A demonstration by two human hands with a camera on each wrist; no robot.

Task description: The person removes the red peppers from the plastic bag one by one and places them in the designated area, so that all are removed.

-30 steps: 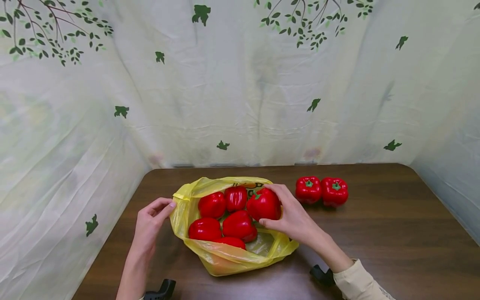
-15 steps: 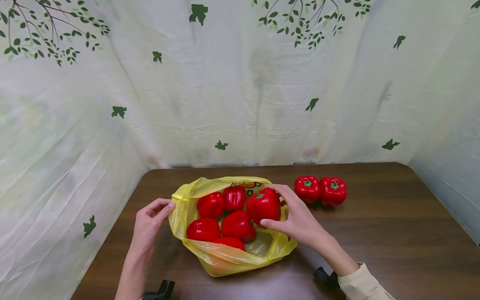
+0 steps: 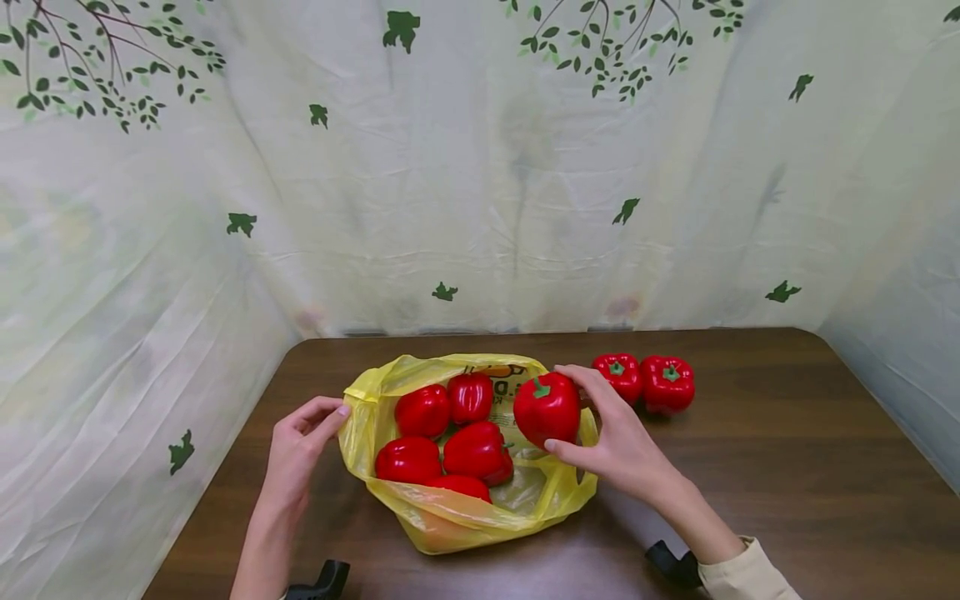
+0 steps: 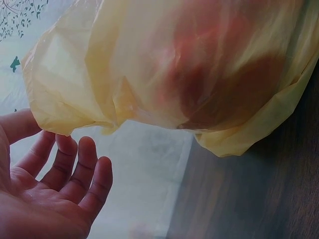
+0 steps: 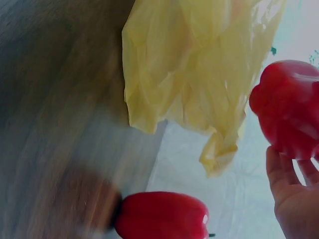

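A yellow plastic bag [image 3: 457,521] stands with its mouth spread, several red bell peppers [image 3: 477,452] lying inside it. My left hand [image 3: 295,450] pinches the bag's left rim between thumb and forefinger; in the left wrist view the other fingers curl loosely below the plastic. Over the right side of the bag's mouth, my right hand [image 3: 618,437] grips another red bell pepper [image 3: 547,410], its green stem facing up. The right wrist view has this held pepper [image 5: 289,107] raised beside the bag, with fingertips against its lower side.
Two more red bell peppers, one nearer the bag [image 3: 618,375] and one farther right [image 3: 667,385], sit side by side on the brown wooden table [image 3: 780,467]. A pale leaf-printed curtain [image 3: 480,192] hangs behind the table and along both sides.
My right hand has moved slightly right with the bell pepper, away from the peppers in the bag. More of the bag's printing now shows. The left hand keeps its hold on the rim.
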